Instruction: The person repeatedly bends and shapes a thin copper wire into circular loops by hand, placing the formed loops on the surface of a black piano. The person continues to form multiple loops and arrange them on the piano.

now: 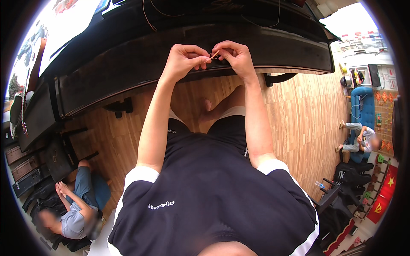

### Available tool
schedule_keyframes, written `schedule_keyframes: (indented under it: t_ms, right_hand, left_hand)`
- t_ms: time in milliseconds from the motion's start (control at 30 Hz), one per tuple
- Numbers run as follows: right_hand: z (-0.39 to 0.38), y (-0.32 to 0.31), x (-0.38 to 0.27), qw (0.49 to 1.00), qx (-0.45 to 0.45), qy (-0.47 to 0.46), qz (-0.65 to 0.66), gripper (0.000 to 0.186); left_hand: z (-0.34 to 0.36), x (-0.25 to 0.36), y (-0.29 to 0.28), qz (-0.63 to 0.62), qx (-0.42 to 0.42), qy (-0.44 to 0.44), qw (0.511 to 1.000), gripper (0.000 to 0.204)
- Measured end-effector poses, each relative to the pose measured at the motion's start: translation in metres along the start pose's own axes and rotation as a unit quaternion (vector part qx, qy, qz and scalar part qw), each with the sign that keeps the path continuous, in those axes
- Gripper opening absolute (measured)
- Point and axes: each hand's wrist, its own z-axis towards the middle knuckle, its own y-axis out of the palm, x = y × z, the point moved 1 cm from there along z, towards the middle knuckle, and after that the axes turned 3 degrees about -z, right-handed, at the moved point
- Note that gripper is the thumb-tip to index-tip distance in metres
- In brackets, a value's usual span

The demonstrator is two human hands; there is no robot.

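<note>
Between my two hands is a thin tan strand [215, 54], bent into a small loop near its lower end. My left hand [185, 62] pinches it between thumb and fingertips from the left. From the right, the thumb and forefinger of my right hand [235, 57] are closed on it too. The strand is too fine to tell whether it is cord or wire. Both hands are raised in front of a long black piano-like cabinet [115, 64], with the fingertips close together. A similar thin strand [147, 19] hangs over its upper edge.
Another fine strand [261, 26] lies on the black top at the right. Wooden floor [299, 111] spreads below. One person [77, 217] sits at the lower left; another person [363, 138] sits on a blue sofa [362, 102] at right. Black cases [352, 175] stand lower right.
</note>
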Motion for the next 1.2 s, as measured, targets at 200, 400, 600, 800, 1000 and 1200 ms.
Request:
schedule_keyframes:
  t_ms: [200,400,600,800,1000,1200]
  right_hand:
    - [0.0,0.001,-0.001,0.999,-0.01,0.037,-0.012,0.011]
    - [-0.001,0.001,-0.001,0.998,-0.02,0.051,-0.013,0.012]
    - [0.0,-0.002,0.002,0.999,0.015,0.048,0.009,0.013]
    - [0.004,0.0,0.001,0.997,0.046,0.057,-0.002,0.012]
    - [0.006,0.005,0.0,0.992,0.081,0.079,-0.058,0.012]
    - [0.006,0.008,0.002,0.991,0.105,0.058,-0.056,0.012]
  left_hand:
    - [-0.003,0.004,0.001,0.015,-0.009,-0.014,1.0,0.015]
    - [-0.007,0.011,0.015,0.093,0.027,0.005,0.995,0.014]
    - [-0.005,0.002,0.016,0.074,0.06,0.03,0.995,0.01]
    - [-0.006,-0.001,0.009,0.091,-0.03,0.146,0.985,0.016]
    - [-0.005,-0.007,0.005,0.081,-0.022,0.137,0.987,0.013]
    - [-0.004,-0.005,0.009,-0.017,0.041,0.089,0.995,0.011]
